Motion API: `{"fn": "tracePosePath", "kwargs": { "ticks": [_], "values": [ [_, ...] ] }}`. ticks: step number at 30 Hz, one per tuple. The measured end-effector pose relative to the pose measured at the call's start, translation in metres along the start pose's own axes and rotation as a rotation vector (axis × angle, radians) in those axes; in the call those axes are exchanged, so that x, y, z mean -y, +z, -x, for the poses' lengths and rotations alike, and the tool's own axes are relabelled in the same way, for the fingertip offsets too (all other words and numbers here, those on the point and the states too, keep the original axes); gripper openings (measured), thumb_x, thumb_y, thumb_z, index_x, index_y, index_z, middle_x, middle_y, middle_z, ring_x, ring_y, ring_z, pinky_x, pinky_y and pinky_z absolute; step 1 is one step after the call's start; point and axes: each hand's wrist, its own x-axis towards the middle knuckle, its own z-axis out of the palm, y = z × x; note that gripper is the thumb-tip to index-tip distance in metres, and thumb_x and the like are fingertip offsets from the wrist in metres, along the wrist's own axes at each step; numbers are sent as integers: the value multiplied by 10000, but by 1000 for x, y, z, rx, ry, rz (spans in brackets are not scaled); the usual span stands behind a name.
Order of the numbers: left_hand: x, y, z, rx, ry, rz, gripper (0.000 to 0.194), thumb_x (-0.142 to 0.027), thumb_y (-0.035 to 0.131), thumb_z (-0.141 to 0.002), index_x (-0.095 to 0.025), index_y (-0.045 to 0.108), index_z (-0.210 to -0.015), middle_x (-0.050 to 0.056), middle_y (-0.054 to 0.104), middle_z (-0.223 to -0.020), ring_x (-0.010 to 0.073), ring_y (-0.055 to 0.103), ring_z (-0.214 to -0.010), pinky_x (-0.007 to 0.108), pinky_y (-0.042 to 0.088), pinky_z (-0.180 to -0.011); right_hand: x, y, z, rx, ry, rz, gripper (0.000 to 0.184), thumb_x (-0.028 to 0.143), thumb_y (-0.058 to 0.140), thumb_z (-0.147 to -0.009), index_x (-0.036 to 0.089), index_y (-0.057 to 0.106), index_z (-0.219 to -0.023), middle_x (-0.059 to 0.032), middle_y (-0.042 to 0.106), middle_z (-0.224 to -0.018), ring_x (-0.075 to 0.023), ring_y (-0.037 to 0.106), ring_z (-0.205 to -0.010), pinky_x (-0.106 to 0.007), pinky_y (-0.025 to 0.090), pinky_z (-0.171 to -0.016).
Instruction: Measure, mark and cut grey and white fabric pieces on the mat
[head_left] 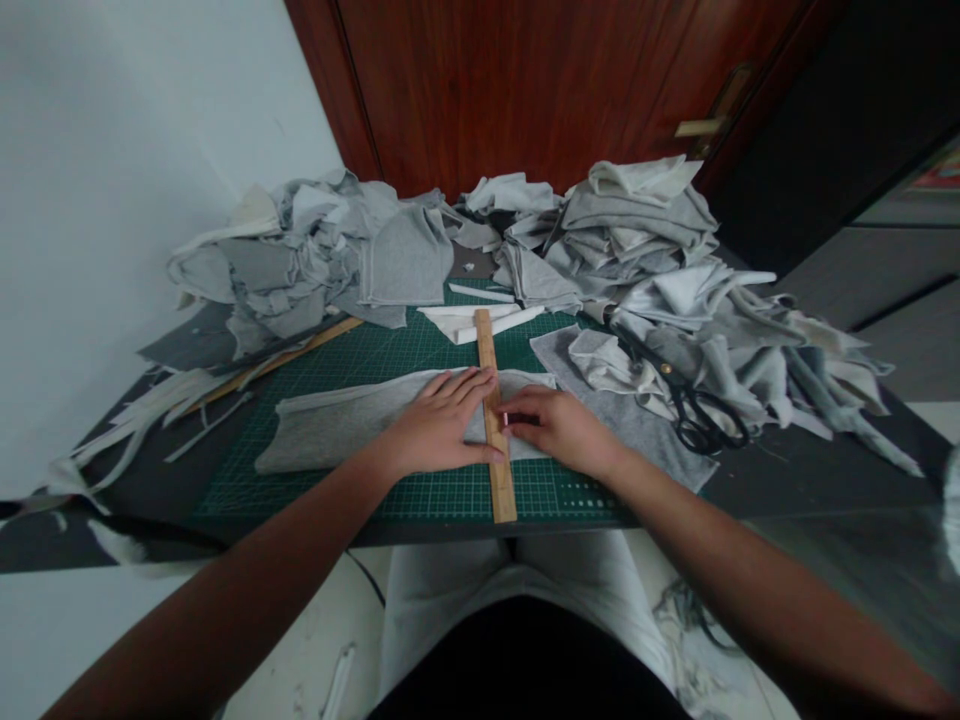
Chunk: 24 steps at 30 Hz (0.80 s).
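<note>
A wooden ruler (487,345) lies across a folded piece of grey fabric (330,430) on the green cutting mat (420,500). My left hand (442,420) rests flat on the fabric with fingers stretched, its fingertips and thumb touching the ruler's left edge and face. On the other side, my right hand (555,425) is pinched at the ruler's right edge. Between its thumb and fingers shows a small pale piece (505,420), chalk-like, too small to name surely. Part of the fabric is hidden under both hands.
Black scissors (701,410) lie on grey cloth at the right. Heaps of fabric scraps stand at the back left (307,250) and back right (637,230). A second wooden stick (277,362) and white strips (135,410) lie left. Behind is a wooden door (555,90).
</note>
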Motion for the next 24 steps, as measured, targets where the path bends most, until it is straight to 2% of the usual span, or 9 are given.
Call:
{"fn": "tracePosePath", "kwargs": {
  "ticks": [7,12,24],
  "values": [
    [0,-1,0,-8,7,5,1070,-864,446,-847,-156,230,-1619,138,262,-1688,297,242,-1560,428,110,-1268,-17,2,-7,-47,-124,61,217,194,689,-923,201,778,-1121,-95,751,-1120,-222,710,-1050,-383,559,-972],
    [0,0,0,-23,8,15,1081,-863,458,-841,-162,206,-1625,142,262,-1688,310,255,-1555,433,112,-1265,-23,1,-14,-126,-127,62,270,188,686,-929,204,765,-1187,-99,757,-1184,-227,711,-1115,-374,555,-1004],
    [-1,0,-1,-18,0,35,1043,-840,490,-842,-157,268,-1598,153,293,-1675,321,259,-1551,445,119,-1264,-35,0,-30,-170,-123,66,273,202,701,-920,258,783,-1174,-74,768,-1138,-211,732,-1027,-367,575,-961]
  ]
}}
